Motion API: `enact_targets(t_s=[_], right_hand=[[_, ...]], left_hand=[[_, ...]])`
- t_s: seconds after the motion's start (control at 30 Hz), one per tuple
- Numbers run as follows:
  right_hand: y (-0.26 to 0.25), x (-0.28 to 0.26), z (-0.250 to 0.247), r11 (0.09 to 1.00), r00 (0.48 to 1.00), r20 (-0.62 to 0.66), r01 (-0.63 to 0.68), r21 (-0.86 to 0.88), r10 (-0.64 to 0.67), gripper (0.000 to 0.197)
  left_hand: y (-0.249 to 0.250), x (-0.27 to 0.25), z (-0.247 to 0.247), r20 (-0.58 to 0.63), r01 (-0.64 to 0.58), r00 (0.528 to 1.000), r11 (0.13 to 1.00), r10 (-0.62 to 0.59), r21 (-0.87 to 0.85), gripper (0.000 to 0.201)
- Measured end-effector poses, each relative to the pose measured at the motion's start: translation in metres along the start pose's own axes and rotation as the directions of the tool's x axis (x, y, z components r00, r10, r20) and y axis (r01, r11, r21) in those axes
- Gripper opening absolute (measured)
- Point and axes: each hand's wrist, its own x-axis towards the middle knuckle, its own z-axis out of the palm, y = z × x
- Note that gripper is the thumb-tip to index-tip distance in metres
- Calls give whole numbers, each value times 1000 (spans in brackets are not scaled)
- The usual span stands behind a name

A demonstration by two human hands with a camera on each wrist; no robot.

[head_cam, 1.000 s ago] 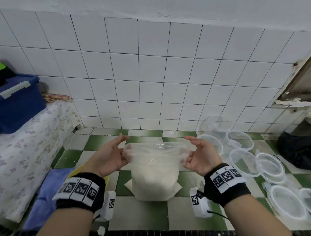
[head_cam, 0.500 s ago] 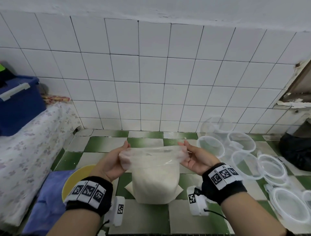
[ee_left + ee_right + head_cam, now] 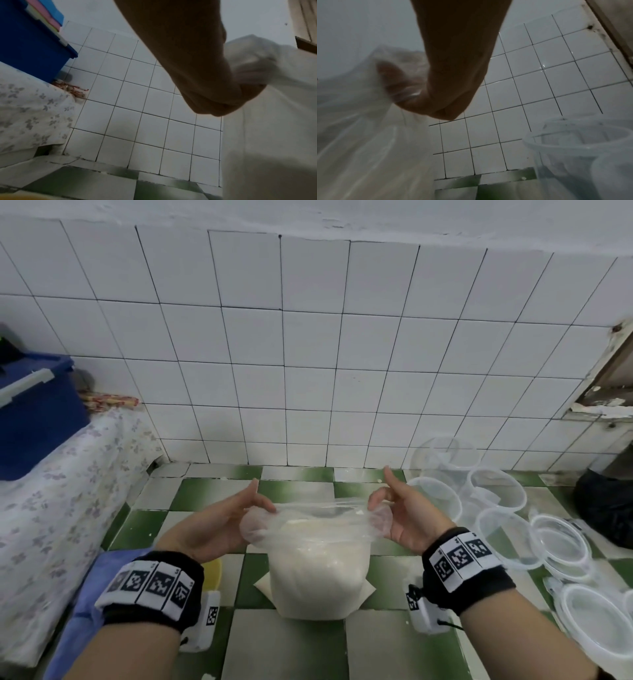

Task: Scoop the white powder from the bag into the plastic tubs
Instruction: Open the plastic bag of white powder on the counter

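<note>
A clear plastic bag [image 3: 318, 559] half full of white powder [image 3: 317, 577] stands upright on the green-and-white checkered floor [image 3: 291, 642], just in front of the person. The left hand [image 3: 219, 529] and the right hand [image 3: 407, 515] each pinch one side of the bag's mouth, holding the rim stretched wide. Empty clear round plastic tubs [image 3: 507, 529] cluster on the floor to the right, near the white tiled wall [image 3: 308, 354].

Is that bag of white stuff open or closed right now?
Open. Both hands, left and right, pinch the bag rim apart, and powder shows through its mouth.
</note>
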Motion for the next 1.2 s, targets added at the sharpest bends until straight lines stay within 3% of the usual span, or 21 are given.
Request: enact_targets(t_s=[0.13, 0.2, 0.27, 0.37, 0.5, 0.57, 0.83, 0.9, 1.0, 1.13, 1.2], right_hand=[[7, 6, -3, 916, 999, 13, -34, -399, 43, 75], [9, 10, -4, 888, 999, 4, -47, -458, 54, 77], [10, 13, -6, 922, 998, 3, -51, -383, 57, 72], [12, 15, -9, 987, 994, 67, -79, -141, 89, 63], [16, 15, -4, 984, 994, 79, -85, 159, 74, 37], [17, 16, -3, 973, 997, 60, -65, 223, 53, 28], [16, 23, -8, 926, 993, -87, -38, 374, 76, 36], [17, 22, -9, 950, 995, -91, -7, 313, 38, 29], [13, 16, -8, 993, 997, -72, 21, 117, -13, 12], [3, 0, -5, 958, 987, -72, 119, -263, -143, 32], [-2, -9, 1, 855, 975, -49, 164, -492, -215, 49]], left_hand=[[0, -4, 0, 40, 21, 999, 973, -31, 231, 84], [1, -4, 1, 48, 15, 998, 964, -28, 264, 91], [1, -1, 0, 39, 1, 999, 979, -9, 204, 91], [-2, 7, -3, 35, -16, 999, 1000, 16, -21, 84], [-10, 19, 5, -51, -59, 998, 961, 47, -271, 39], [-16, 24, 7, -90, -64, 995, 945, 36, -322, 37], [-21, 25, 14, -174, -65, 985, 946, 10, -316, 36], [-17, 21, 12, -169, -36, 986, 967, -8, -253, 37], [-5, 12, 8, -142, -23, 990, 999, 19, -23, 44], [6, -7, 2, -81, -67, 991, 934, 102, 350, 76], [11, -14, 7, -33, -56, 996, 840, 87, 540, 61]])
